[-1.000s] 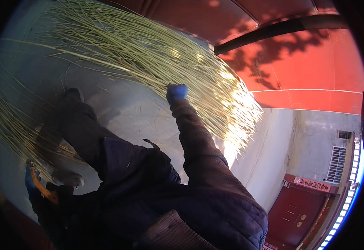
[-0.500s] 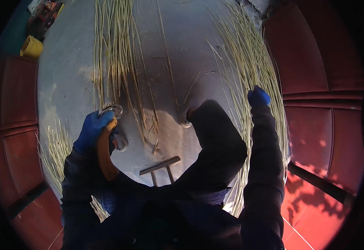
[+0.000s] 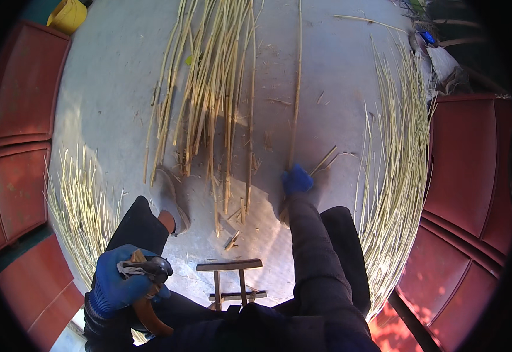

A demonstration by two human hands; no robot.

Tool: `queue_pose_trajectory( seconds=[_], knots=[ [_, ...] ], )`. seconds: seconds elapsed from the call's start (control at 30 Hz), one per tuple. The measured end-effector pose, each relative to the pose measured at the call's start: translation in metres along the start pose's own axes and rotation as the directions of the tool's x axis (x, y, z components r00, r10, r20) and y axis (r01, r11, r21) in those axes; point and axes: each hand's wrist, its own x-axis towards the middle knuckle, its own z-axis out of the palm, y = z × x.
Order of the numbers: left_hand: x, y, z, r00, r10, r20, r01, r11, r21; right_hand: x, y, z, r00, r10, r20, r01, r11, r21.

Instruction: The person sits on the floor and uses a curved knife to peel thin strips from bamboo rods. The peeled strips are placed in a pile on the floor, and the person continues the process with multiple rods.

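Blue-gloved left hand (image 3: 114, 283) grips curved-handled tool (image 3: 151, 317) | right hand (image 3: 297, 180) closed around long stalk (image 3: 298, 76) | loose stalks (image 3: 225, 88) lie left

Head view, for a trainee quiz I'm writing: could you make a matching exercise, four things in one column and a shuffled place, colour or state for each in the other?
Things
1. left hand
2. right hand
3. bucket
4. wooden frame

Places, colours, states
A. yellow
B. at the near end of a lone long stalk
C. bottom centre of the picture
D. gripping a curved-handled tool

Pairs: 1-D, 2-B, 3-A, 4-C
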Motion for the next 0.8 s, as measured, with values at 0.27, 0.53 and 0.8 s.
queue_pose_trajectory(
  seconds=[0.27, 0.53, 0.8],
  knots=[
    [-0.008, 0.011, 0.006, 0.997, 0.038, 0.074, -0.026, 0.987, -0.157, 0.012, -0.004, -0.051, 0.924, -0.308, 0.227, 0.162, 0.852, 0.497],
    [-0.022, -0.011, 0.017, 0.951, 0.261, 0.166, -0.242, 0.962, -0.125, -0.093, -0.081, -0.263, 0.805, -0.56, 0.198, -0.106, 0.193, 0.976],
    [-0.08, -0.09, 0.073, 0.797, 0.501, 0.338, -0.497, 0.861, -0.107, -0.242, -0.091, -0.373, 0.804, -0.595, 0.015, 0.046, 0.088, 0.995]
  ],
)
